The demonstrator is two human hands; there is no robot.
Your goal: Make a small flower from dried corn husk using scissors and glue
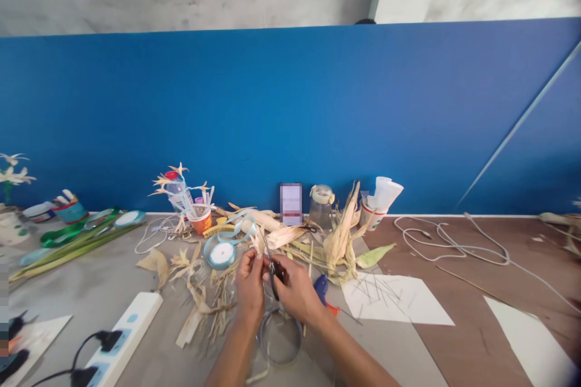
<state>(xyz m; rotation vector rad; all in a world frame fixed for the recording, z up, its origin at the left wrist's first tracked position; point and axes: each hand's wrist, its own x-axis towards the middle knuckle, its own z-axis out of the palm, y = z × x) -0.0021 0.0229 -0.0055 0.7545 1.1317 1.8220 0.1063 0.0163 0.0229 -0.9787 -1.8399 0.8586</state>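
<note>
My left hand (249,283) is closed, pinching a small pale corn-husk piece (258,244) upright between its fingertips. My right hand (297,291) is closed round the dark handles of a pair of scissors (271,266), whose thin blades point up to the husk piece. Both hands meet over the grey table, above a coil of thin wire (280,338). Loose dried husk strips (204,302) lie just left of my left hand.
A light-blue ribbon spool (221,254), an orange cup of sticks (201,221), a glass jar (322,205) and husk bundles (342,239) stand behind. A power strip (127,338) lies front left, white paper with pins (394,299) right, a white cable (454,248) beyond. A blue glue gun (321,288) lies by my right wrist.
</note>
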